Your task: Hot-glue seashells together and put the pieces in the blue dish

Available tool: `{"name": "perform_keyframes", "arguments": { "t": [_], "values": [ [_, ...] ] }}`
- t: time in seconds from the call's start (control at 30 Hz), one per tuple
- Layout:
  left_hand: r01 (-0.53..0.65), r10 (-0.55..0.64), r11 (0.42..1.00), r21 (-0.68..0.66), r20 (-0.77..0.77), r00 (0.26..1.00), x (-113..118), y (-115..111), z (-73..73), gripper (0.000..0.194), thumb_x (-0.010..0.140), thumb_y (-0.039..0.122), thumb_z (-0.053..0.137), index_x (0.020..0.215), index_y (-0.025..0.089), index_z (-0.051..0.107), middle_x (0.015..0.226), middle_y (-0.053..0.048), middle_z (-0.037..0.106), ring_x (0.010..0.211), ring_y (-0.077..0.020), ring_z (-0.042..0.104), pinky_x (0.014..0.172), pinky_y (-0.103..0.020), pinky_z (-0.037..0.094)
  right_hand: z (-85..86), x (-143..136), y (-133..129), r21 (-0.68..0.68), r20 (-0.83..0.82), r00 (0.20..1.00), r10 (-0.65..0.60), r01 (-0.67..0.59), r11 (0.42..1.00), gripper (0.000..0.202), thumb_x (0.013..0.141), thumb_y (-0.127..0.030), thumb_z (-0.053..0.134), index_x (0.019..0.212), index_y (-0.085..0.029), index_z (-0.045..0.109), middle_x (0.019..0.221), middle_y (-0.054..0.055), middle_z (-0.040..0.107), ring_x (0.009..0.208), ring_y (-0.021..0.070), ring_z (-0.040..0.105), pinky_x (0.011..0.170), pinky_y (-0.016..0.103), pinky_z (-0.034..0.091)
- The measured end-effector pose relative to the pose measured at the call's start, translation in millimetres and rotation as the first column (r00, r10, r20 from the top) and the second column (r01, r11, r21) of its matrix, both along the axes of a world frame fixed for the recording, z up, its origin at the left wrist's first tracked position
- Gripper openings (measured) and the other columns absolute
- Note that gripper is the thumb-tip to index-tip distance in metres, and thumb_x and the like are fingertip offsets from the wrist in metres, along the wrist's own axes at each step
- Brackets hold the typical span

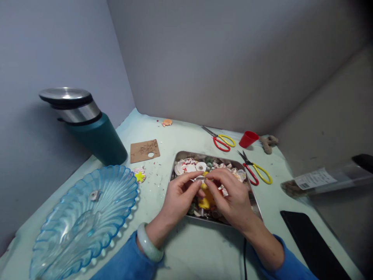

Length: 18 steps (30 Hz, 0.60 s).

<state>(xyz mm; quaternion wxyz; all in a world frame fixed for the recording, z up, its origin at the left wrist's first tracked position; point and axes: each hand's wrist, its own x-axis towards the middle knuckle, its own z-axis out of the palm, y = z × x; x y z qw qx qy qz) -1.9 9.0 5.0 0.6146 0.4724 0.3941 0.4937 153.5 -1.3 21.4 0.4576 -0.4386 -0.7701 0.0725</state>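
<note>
My left hand [179,194] and my right hand [234,194] meet above a metal tray [186,154]. Both are closed in a pinch, thumbs against fingertips. Between them is a small, thin silvery piece [199,179], too small to name. Right below lies a yellow object [205,200], partly covered by my fingers; its kind is unclear. Many small pieces fill the tray, among them white discs [201,166], red-and-white bits [189,162] and green pieces [209,160]. My hands hide much of the tray's middle.
Left stand a blue scalloped glass dish [113,202] and a teal bottle [99,136]. Behind lie brown cardboard [142,149] and scissors [223,140]. Second scissors [256,169], a red cup [248,139], a clear tube [344,177] and a black slab [309,241] are right.
</note>
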Motion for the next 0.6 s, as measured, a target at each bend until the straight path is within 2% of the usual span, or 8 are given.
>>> {"name": "perform_keyframes", "arguments": {
  "t": [0.13, 0.23, 0.37, 0.6],
  "values": [
    [-0.011, 0.011, 1.0, 0.015, 0.007, 1.0, 0.2, -0.3, 2.2, 0.031, 0.079, 0.029, 0.068, 0.105, 0.012, 0.07, 0.06, -0.001, 0.067, 0.057, -0.0125, 0.062, 0.062, -0.024, 0.051, -2.2, 0.5, 1.4, -0.002, 0.008, 1.0, 0.008, -0.008, 1.0, 0.012, 0.087, -0.008, 0.056, 0.094, -0.018, 0.059, 0.088, 0.007, 0.063, 0.084, 0.0194, 0.06, 0.074, 0.034, 0.049],
    [-0.02, 0.021, 1.0, -0.021, 0.036, 0.999, 1.4, -0.7, 4.2, 0.033, 0.076, 0.029, 0.071, 0.104, 0.013, 0.068, 0.059, 0.0, 0.067, 0.056, -0.0123, 0.062, 0.061, -0.023, 0.051, -2.1, 0.4, 1.8, -0.002, 0.01, 1.0, 0.022, -0.021, 1.0, 0.013, 0.087, -0.006, 0.056, 0.092, -0.018, 0.06, 0.087, 0.007, 0.063, 0.083, 0.0191, 0.06, 0.074, 0.033, 0.05],
    [-0.019, 0.024, 0.998, -0.058, 0.081, 0.996, 1.6, -0.4, 5.4, 0.027, 0.074, 0.03, 0.073, 0.094, 0.014, 0.064, 0.06, 0.001, 0.067, 0.057, -0.0115, 0.063, 0.062, -0.022, 0.051, -1.6, 0.3, 1.5, 0.001, 0.008, 0.999, 0.035, -0.035, 0.999, 0.015, 0.086, -0.006, 0.057, 0.093, -0.018, 0.06, 0.087, 0.007, 0.063, 0.083, 0.0189, 0.06, 0.074, 0.033, 0.05],
    [-0.004, 0.007, 0.999, -0.042, 0.064, 0.998, -0.4, 0.1, 6.2, 0.024, 0.075, 0.03, 0.072, 0.091, 0.014, 0.064, 0.059, 0.0, 0.067, 0.058, -0.0123, 0.063, 0.062, -0.023, 0.051, -3.2, 0.2, 0.7, 0.003, 0.008, 0.999, 0.039, -0.039, 0.999, 0.015, 0.086, -0.006, 0.057, 0.094, -0.019, 0.06, 0.088, 0.007, 0.063, 0.084, 0.019, 0.06, 0.074, 0.034, 0.05]
  ]
}}
